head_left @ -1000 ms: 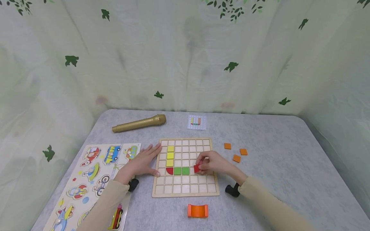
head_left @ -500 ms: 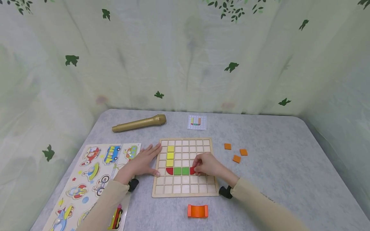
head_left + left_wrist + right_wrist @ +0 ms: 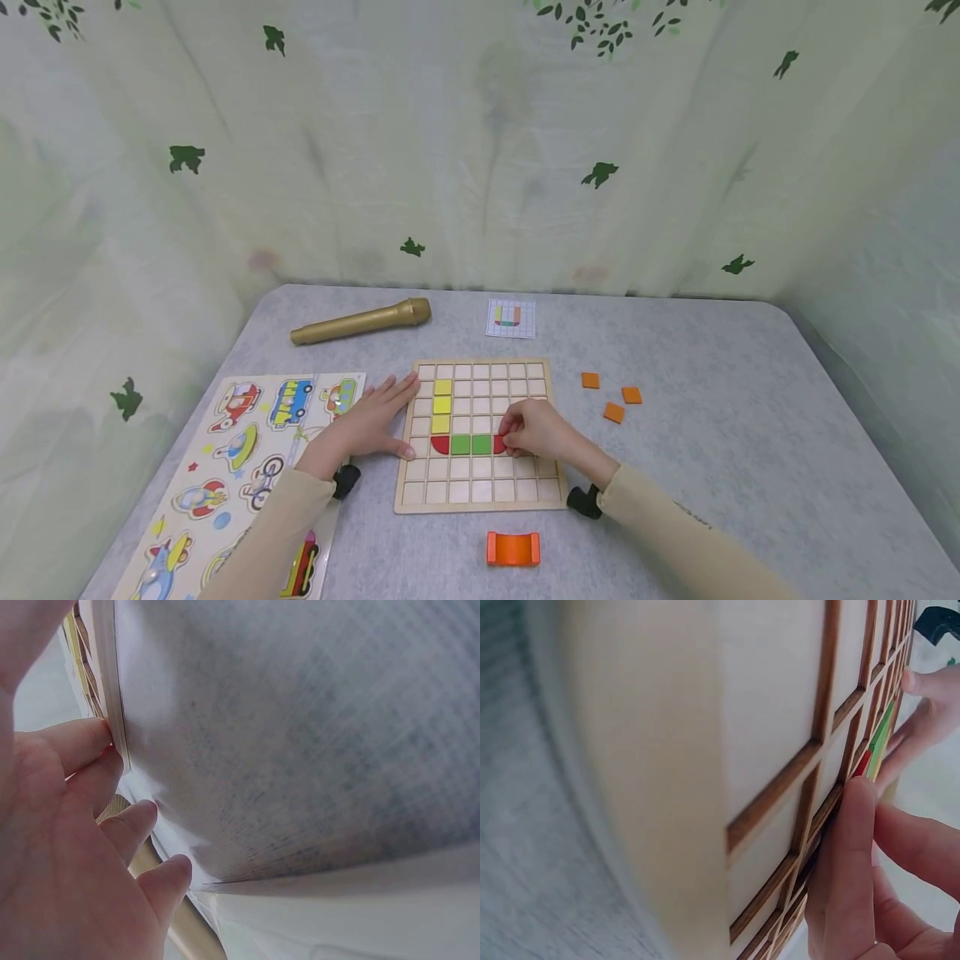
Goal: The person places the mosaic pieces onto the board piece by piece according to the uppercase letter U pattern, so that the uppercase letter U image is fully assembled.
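A wooden grid board [image 3: 480,492] lies on the table. On it three yellow square tiles [image 3: 442,405] form a column, with a curved red tile [image 3: 440,445] below and two green tiles [image 3: 471,445] running rightward from it. At the right end of that row my right hand [image 3: 538,429] pinches another red tile [image 3: 498,445], seated in or touching its cell; the fingertips partly cover it. My left hand [image 3: 366,423] rests with spread fingers against the board's left edge. In the left wrist view its fingertips [image 3: 97,739] touch the board's side.
Three orange square tiles [image 3: 614,412] lie right of the board. A small pattern card [image 3: 512,318] and a gold toy microphone [image 3: 362,321] are behind it. An orange curved block [image 3: 513,549] stands in front. A vehicle picture board [image 3: 217,475] lies under the left forearm.
My right hand has moved left with the red tile, bringing it down beside the second green tile. During the last half second it has hardly moved. The left hand stays put.
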`<state>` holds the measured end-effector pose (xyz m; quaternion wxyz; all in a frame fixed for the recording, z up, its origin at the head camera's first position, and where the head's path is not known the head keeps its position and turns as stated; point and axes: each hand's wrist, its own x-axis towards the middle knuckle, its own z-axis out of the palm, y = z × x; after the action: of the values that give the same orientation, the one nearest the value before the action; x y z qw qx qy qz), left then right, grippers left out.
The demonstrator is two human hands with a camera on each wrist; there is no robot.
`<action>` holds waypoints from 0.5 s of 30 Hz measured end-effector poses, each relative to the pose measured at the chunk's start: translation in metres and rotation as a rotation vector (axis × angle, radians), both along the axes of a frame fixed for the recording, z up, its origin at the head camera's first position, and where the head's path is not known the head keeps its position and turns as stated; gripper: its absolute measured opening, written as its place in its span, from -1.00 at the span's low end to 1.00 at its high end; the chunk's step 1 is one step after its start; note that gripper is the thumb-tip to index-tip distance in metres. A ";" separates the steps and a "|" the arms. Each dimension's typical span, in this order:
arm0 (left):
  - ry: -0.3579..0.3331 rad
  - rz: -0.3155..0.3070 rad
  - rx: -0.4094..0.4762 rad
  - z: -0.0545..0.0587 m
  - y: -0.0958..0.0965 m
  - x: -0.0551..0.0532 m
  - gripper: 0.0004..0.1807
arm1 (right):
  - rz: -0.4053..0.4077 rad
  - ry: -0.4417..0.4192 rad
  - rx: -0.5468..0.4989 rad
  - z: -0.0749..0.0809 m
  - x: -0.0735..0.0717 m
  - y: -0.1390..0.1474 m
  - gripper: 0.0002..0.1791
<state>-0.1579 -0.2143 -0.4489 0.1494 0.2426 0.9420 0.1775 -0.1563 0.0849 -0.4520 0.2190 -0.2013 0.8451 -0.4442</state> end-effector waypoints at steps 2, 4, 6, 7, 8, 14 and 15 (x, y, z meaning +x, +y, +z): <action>0.001 0.000 0.001 0.000 0.000 0.000 0.17 | -0.004 0.006 -0.002 0.000 0.000 0.000 -0.91; -0.002 0.002 0.001 0.000 0.000 -0.001 0.17 | -0.004 0.004 -0.012 0.001 0.000 0.000 -0.92; -0.005 0.002 0.005 0.000 0.000 -0.001 0.17 | -0.006 0.002 -0.025 0.000 -0.001 0.002 -0.93; -0.007 0.002 0.007 0.000 0.000 -0.001 0.17 | -0.006 -0.003 -0.033 0.000 -0.002 0.004 -0.93; -0.006 0.001 0.009 -0.001 0.000 -0.001 0.17 | -0.006 -0.014 -0.044 -0.001 -0.003 0.007 -0.93; -0.005 -0.004 0.010 -0.001 0.001 -0.001 0.16 | -0.004 -0.108 -0.152 -0.003 -0.012 0.036 -0.90; -0.010 0.000 0.009 -0.001 0.001 -0.001 0.16 | 0.001 -0.116 -0.173 -0.003 -0.013 0.043 -0.88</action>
<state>-0.1584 -0.2132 -0.4494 0.1533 0.2426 0.9403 0.1829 -0.1697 0.1278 -0.4545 0.2497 -0.1935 0.7895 -0.5263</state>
